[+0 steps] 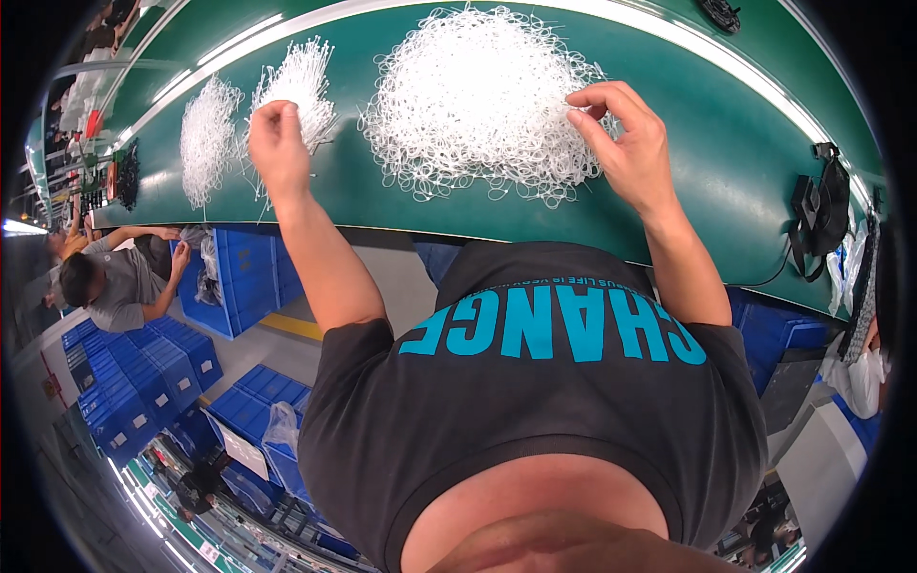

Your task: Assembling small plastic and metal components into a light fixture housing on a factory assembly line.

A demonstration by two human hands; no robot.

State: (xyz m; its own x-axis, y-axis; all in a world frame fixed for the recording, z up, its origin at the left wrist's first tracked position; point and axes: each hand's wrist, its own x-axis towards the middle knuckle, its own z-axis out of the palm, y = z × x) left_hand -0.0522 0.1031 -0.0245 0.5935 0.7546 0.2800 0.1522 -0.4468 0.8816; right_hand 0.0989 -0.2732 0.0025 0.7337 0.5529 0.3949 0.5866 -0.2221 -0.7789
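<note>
A large heap of thin white looped ties (pixel 478 95) lies on the green worktable (pixel 344 191) in front of me. My right hand (pixel 626 143) is at the heap's right edge, thumb and index finger brought near each other in a pinch; whatever is between them cannot be made out against the white. My left hand (pixel 279 148) is closed, fingers curled in, over the near edge of a smaller bundle of white ties (pixel 301 86) lying more lengthwise. Anything in its grip is hidden. A third pile of white ties (pixel 210 138) sits farther left.
Black straps and a small box (pixel 821 210) lie at the table's right end. A black coiled item (pixel 719 14) is at the far right. Blue crates (pixel 244 277) stand on the floor to the left, where a seated person (pixel 124 277) works. Stacked blue bins (pixel 143 382) are behind.
</note>
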